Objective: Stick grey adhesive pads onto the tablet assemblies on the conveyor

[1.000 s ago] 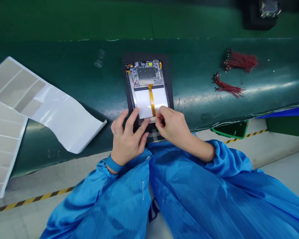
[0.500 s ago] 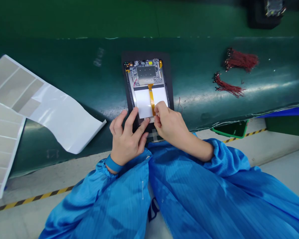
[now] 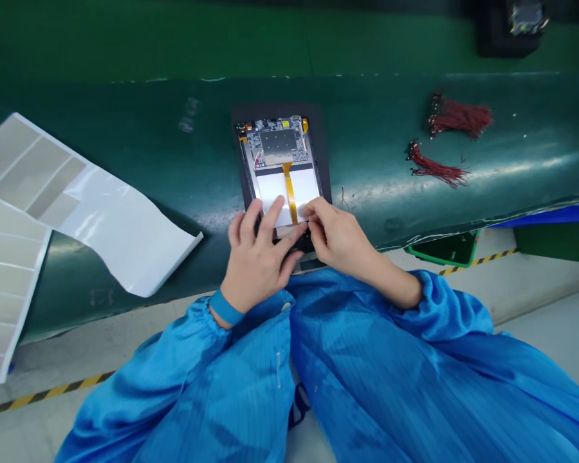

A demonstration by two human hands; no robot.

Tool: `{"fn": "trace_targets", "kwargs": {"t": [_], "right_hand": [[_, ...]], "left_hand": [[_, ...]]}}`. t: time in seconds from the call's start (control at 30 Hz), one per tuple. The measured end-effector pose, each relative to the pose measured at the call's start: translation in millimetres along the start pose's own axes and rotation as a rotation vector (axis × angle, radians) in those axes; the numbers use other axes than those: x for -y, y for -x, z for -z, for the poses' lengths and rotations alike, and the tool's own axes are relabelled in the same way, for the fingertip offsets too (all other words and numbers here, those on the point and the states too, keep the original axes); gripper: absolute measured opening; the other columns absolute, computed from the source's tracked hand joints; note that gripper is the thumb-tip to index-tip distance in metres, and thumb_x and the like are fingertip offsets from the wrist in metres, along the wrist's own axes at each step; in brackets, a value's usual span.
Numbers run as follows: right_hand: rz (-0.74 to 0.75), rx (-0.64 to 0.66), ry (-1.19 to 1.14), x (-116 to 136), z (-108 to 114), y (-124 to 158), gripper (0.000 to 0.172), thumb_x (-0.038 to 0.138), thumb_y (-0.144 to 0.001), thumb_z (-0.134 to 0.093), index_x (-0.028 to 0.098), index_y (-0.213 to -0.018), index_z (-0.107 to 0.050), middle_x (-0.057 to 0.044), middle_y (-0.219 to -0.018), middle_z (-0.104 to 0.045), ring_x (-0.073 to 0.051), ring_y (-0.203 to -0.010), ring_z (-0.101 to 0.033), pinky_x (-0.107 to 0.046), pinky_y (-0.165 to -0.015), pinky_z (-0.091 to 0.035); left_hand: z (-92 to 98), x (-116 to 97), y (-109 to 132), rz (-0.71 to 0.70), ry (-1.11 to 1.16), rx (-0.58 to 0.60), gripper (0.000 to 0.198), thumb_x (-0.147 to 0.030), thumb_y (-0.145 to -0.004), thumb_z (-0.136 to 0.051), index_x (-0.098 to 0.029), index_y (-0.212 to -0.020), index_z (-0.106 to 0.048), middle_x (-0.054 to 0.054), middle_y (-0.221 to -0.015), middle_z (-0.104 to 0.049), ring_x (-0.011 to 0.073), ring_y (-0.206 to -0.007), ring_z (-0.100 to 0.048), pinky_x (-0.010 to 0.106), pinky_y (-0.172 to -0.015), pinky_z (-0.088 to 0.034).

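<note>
An opened tablet (image 3: 278,146) lies on a black pad (image 3: 320,141), its circuit board at the far end. Nearer to me are its white battery panels (image 3: 271,186), with an orange ribbon cable (image 3: 290,191) running down between them. My left hand (image 3: 258,254) rests with fingers spread over the tablet's near left part, the index fingertip on the white panel. Its thumb side lies along the near edge. At the near right, my right hand (image 3: 340,238) pinches with thumb and index finger by the lower end of the cable; whatever is between those fingertips is hidden.
On the left, sheets of grey adhesive pieces (image 3: 33,167) with white backing (image 3: 120,225) spread over the green bench. Two bundles of red wires (image 3: 460,118) lie to the right. A black block (image 3: 509,32) carries a part at the back right. Below the bench edge is a green bin (image 3: 444,249).
My left hand has shifted right and further onto the tablet, its index finger now on the white panel. The right hand stays pinched near the same corner. The whole view has shifted slightly.
</note>
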State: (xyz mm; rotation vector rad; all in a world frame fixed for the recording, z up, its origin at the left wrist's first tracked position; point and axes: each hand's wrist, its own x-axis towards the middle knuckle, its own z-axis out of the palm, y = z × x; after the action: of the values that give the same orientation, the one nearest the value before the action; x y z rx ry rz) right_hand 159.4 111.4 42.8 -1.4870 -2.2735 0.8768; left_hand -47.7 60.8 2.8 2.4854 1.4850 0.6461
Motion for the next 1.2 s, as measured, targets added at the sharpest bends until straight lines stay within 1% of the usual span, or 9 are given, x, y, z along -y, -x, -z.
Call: {"fn": "trace_targets", "kwargs": {"t": [0.17, 0.27, 0.4, 0.5, 0.6, 0.7, 0.87, 1.07, 1.2], "right_hand": [[0.103, -0.002, 0.058, -7, -7, 7, 0.031, 0.013, -0.100, -0.041, 0.016, -0.120, -0.065, -0.010, -0.106, -0.069, -0.021, -0.093, -0.063, -0.032, -0.079, -0.048], [0.232, -0.044, 0.204, -21, -12, 16, 0.042, 0.013, -0.102, -0.043, 0.023, -0.133, -0.069, -0.008, -0.102, -0.066, -0.020, -0.093, -0.058, -0.031, -0.076, -0.046], [0.305, -0.093, 0.454, -41, -12, 27, 0.053, 0.011, -0.103, -0.045, 0.035, -0.146, -0.065, -0.006, -0.095, -0.062, -0.020, -0.089, -0.050, -0.031, -0.065, -0.037], [0.371, -0.096, 0.524, -46, -9, 28, 0.052, 0.011, -0.104, -0.045, 0.035, -0.146, -0.065, -0.007, -0.094, -0.061, -0.020, -0.088, -0.048, -0.031, -0.065, -0.036], [0.428, -0.045, 0.527, -44, -7, 25, 0.053, 0.011, -0.105, -0.044, 0.035, -0.148, -0.063, -0.006, -0.098, -0.062, -0.020, -0.090, -0.047, -0.031, -0.065, -0.037], [0.407, -0.021, 0.523, -43, -5, 24, 0.056, 0.011, -0.104, -0.046, 0.039, -0.150, -0.060, -0.006, -0.100, -0.062, -0.020, -0.092, -0.047, -0.030, -0.065, -0.036], [0.341, -0.049, 0.452, -46, 4, 23, 0.051, 0.008, -0.102, -0.049, 0.038, -0.137, -0.071, -0.006, -0.093, -0.057, -0.020, -0.087, -0.044, -0.030, -0.065, -0.032], [0.363, -0.014, 0.379, -38, -2, 12, 0.050, 0.010, -0.103, -0.046, 0.037, -0.136, -0.072, -0.006, -0.096, -0.057, -0.020, -0.086, -0.043, -0.031, -0.061, -0.027], [0.199, 0.026, 0.262, -35, -1, 5, 0.049, 0.012, -0.104, -0.046, 0.041, -0.127, -0.077, -0.006, -0.099, -0.055, -0.019, -0.090, -0.046, -0.029, -0.061, -0.027]], "left_hand": [[14.5, 18, 19, 0.027, -0.016, -0.021, 0.062, -0.041, -0.094, -0.073, -0.040, -0.154, -0.056, 0.008, -0.180, -0.017, 0.0489, -0.160, -0.023, 0.069, -0.123, -0.027], [14.7, 19, 23, 0.015, -0.014, -0.025, 0.066, -0.042, -0.094, -0.074, -0.039, -0.157, -0.054, 0.009, -0.178, -0.022, 0.0492, -0.160, -0.023, 0.069, -0.124, -0.026], [13.3, 20, 24, -0.011, -0.068, -0.027, 0.066, -0.041, -0.094, -0.072, -0.038, -0.157, -0.052, 0.010, -0.177, -0.024, 0.0485, -0.159, -0.025, 0.069, -0.123, -0.028], [11.8, 20, 22, -0.039, -0.081, -0.037, 0.066, -0.041, -0.094, -0.072, -0.035, -0.157, -0.053, 0.013, -0.177, -0.024, 0.0478, -0.159, -0.024, 0.067, -0.123, -0.029], [8.9, 16, 20, -0.060, -0.053, -0.048, 0.070, -0.045, -0.094, -0.072, -0.033, -0.159, -0.050, 0.014, -0.174, -0.030, 0.0464, -0.160, -0.025, 0.066, -0.124, -0.029], [10.3, 17, 24, -0.073, -0.069, -0.034, 0.072, -0.046, -0.094, -0.072, -0.035, -0.161, -0.048, 0.013, -0.172, -0.036, 0.0450, -0.159, -0.027, 0.064, -0.125, -0.028], [21.3, 22, 32, -0.073, -0.120, -0.011, 0.072, -0.043, -0.093, -0.074, -0.036, -0.160, -0.049, 0.013, -0.174, -0.033, 0.0460, -0.160, -0.025, 0.065, -0.124, -0.028], [12.6, 9, 11, -0.041, -0.009, -0.027, 0.058, -0.045, -0.096, -0.069, -0.033, -0.152, -0.059, 0.011, -0.176, -0.028, 0.0453, -0.160, -0.024, 0.067, -0.125, -0.027], [9.7, 18, 6, 0.015, 0.054, -0.032, 0.042, -0.040, -0.099, -0.064, -0.036, -0.140, -0.070, 0.006, -0.178, -0.022, 0.0444, -0.159, -0.024, 0.067, -0.126, -0.027]]}}
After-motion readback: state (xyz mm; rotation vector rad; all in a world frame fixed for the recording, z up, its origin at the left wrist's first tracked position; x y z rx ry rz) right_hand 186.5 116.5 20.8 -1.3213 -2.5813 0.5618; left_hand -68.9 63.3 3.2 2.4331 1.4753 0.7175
